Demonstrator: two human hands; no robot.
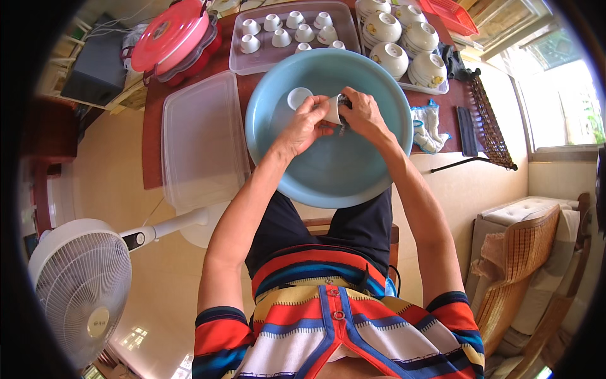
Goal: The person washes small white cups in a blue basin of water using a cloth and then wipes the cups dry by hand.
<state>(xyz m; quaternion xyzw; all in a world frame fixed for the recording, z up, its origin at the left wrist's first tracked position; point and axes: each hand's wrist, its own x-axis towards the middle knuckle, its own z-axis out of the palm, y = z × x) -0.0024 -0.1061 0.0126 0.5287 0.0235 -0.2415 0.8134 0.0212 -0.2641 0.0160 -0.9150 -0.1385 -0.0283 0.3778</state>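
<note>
Over a large blue plastic basin (326, 177), my left hand (307, 124) grips a small white cup (334, 110) tilted on its side, mouth to the right. My right hand (363, 113) holds a dark grey scrubbing pad (344, 101), with its fingers at the cup's mouth and the pad partly inside. A loose strand of the pad dangles below the cup. Another small white cup (299, 98) rests in the basin, just left of my left hand's fingers. The basin overhangs the table's near edge above my knees.
Behind the basin, a plastic tray (234, 59) carries several upturned white cups. Stacked bowls (388, 59) fill another tray at right. A translucent lid (201, 142) overhangs the table (152, 156) at left, near a pink lidded container (170, 35). Gloves (427, 127) lie right; a fan (83, 289) stands lower left.
</note>
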